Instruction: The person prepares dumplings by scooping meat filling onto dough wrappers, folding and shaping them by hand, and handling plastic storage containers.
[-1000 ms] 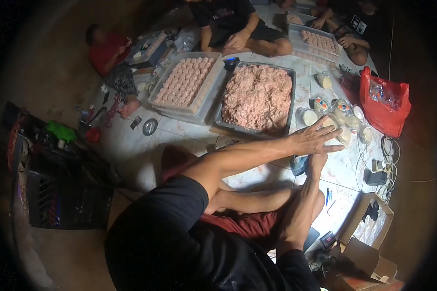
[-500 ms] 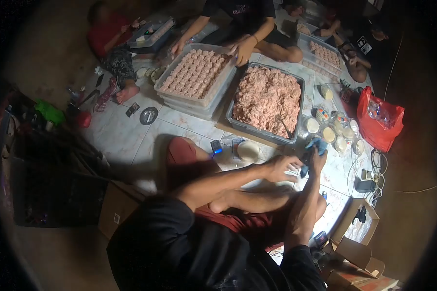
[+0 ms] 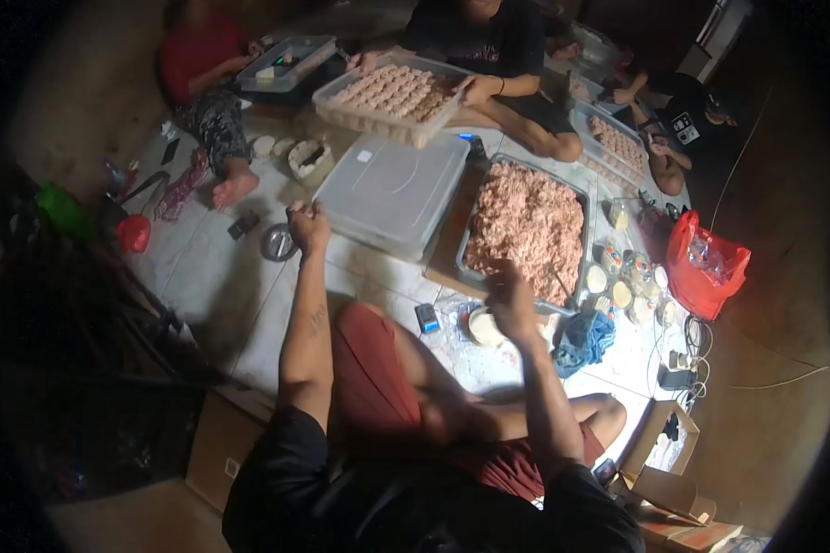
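Note:
My left hand is stretched forward beside the near left corner of a lidded clear plastic container. Its fingers look half curled and apart, with nothing visible in them; whether they touch the container is unclear. My right hand is smeared by motion over the near edge of a grey tub heaped with pink minced meat. A crumpled blue cloth lies on the floor to its right. Above the lidded container, a co-worker's hands hold up a clear tray with rows of meat balls.
Several round pale-topped packs lie right of the tub, near a red plastic bag and cables. A small dark device and a pale round item sit before my legs. Other people sit around with trays. An open cardboard box stands at right.
The co-worker has lifted the meatball tray off, exposing the lidded container. My right hand has let go of the blue cloth and moved left. My left hand has moved forward and left.

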`<action>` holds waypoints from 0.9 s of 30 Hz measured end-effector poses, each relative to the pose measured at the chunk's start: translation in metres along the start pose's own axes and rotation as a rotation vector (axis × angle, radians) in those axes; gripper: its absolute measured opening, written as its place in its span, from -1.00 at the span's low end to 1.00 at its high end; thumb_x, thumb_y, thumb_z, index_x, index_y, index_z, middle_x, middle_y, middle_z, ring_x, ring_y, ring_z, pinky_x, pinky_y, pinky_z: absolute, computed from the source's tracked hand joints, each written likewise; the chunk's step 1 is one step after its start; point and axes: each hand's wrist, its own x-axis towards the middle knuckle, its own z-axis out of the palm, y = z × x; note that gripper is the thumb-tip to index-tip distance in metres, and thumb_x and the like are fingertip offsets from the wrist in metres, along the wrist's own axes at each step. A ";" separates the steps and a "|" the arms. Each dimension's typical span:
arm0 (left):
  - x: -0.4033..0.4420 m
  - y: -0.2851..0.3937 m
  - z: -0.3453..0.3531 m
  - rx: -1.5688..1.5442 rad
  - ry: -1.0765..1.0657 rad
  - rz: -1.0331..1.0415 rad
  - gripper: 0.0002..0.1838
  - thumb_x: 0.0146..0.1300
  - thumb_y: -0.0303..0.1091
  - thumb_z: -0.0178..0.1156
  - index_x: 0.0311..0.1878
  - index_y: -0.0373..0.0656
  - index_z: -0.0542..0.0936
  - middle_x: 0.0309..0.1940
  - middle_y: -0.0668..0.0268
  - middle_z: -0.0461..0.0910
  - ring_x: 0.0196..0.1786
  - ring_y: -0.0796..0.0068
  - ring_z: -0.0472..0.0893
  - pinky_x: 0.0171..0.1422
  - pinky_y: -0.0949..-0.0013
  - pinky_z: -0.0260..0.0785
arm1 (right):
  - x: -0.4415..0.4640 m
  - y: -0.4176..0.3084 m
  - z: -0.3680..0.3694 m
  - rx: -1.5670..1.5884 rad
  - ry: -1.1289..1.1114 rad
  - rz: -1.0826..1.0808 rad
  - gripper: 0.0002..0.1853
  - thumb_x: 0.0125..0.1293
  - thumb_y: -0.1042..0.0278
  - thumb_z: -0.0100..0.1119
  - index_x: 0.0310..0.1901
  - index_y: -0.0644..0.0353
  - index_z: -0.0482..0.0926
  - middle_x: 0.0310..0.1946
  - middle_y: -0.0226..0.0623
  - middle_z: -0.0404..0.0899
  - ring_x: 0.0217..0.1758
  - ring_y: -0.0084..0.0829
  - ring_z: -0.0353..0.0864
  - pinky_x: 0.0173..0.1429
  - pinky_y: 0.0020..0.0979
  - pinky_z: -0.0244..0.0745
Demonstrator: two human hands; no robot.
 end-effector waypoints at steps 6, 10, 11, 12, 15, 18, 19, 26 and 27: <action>0.109 -0.132 0.062 0.508 -0.505 0.356 -0.42 0.37 0.07 0.11 0.23 -0.22 0.55 0.13 -0.18 0.57 0.24 -0.19 0.51 0.32 -0.01 0.34 | 0.085 0.044 0.148 0.069 -0.112 0.186 -0.61 0.28 0.37 0.15 0.09 0.37 0.43 -0.19 0.08 0.62 -0.22 -0.07 0.68 -0.21 -0.15 0.62; 0.105 -0.089 0.046 0.605 -0.734 0.117 -0.60 0.28 -0.15 0.28 -0.01 -0.31 0.61 -0.10 -0.07 0.66 -0.08 -0.03 0.66 0.06 0.07 0.47 | 0.102 0.045 0.187 0.041 0.177 0.220 -0.59 0.32 0.15 0.18 -0.05 0.39 0.44 -0.32 0.17 0.62 -0.20 0.14 0.64 -0.06 0.02 0.51; 0.103 -0.086 0.043 0.599 -0.739 0.128 -0.60 0.28 -0.15 0.28 -0.01 -0.31 0.61 -0.10 -0.07 0.66 -0.08 -0.03 0.66 0.06 0.07 0.47 | 0.100 0.029 0.176 0.089 0.152 0.285 -0.58 0.32 0.16 0.16 -0.04 0.42 0.44 -0.27 0.21 0.63 -0.11 0.18 0.64 0.00 0.05 0.50; 0.097 -0.067 0.030 0.356 -0.760 -0.122 -0.62 0.27 -0.15 0.31 -0.06 -0.31 0.63 -0.14 0.01 0.66 -0.12 0.12 0.64 -0.02 0.14 0.47 | 0.100 0.022 0.168 0.088 0.162 0.289 -0.58 0.32 0.16 0.16 -0.04 0.42 0.44 -0.27 0.21 0.63 -0.11 0.18 0.64 0.00 0.05 0.50; 0.071 -0.042 0.004 0.019 -0.725 -0.414 -0.65 0.26 -0.17 0.35 -0.09 -0.27 0.65 -0.19 0.19 0.64 -0.15 0.38 0.58 -0.16 0.27 0.44 | 0.102 0.009 0.144 -0.077 0.395 0.268 -0.54 0.27 0.16 0.21 -0.06 0.48 0.46 -0.25 0.22 0.64 -0.09 0.19 0.65 0.01 0.00 0.52; 0.023 -0.014 -0.025 -0.156 -0.673 -0.462 -0.69 0.30 -0.16 0.32 -0.06 -0.19 0.63 -0.19 0.34 0.60 -0.15 0.50 0.54 -0.17 0.34 0.40 | 0.093 -0.006 0.078 0.055 0.299 0.198 -0.55 0.16 0.17 0.32 -0.16 0.48 0.53 -0.28 0.31 0.62 -0.17 0.18 0.66 0.00 -0.04 0.55; 0.004 -0.002 -0.033 -0.232 -0.665 -0.474 -0.72 0.33 -0.15 0.29 -0.06 -0.14 0.62 -0.18 0.39 0.58 -0.15 0.52 0.54 -0.13 0.33 0.38 | 0.086 -0.017 0.051 0.053 0.307 0.195 -0.55 0.16 0.17 0.32 -0.16 0.48 0.53 -0.28 0.31 0.62 -0.17 0.18 0.66 0.00 -0.04 0.55; -0.096 0.126 -0.033 -0.675 -0.953 -0.885 -0.65 0.20 -0.30 0.33 0.04 -0.18 0.58 -0.09 0.31 0.62 -0.02 0.41 0.60 0.05 0.32 0.50 | -0.016 -0.035 -0.088 -0.015 0.280 0.243 -0.64 0.17 0.28 0.27 -0.14 0.45 0.58 -0.23 0.21 0.65 -0.12 0.01 0.69 0.01 -0.11 0.55; -0.114 0.158 -0.037 -0.637 -0.946 -0.763 -0.65 0.21 -0.30 0.33 0.04 -0.19 0.58 -0.09 0.31 0.62 -0.02 0.42 0.60 0.07 0.33 0.49 | -0.033 -0.032 -0.100 0.029 0.327 0.232 -0.66 0.18 0.30 0.25 -0.14 0.46 0.58 -0.23 0.19 0.65 -0.12 -0.02 0.69 0.00 -0.12 0.54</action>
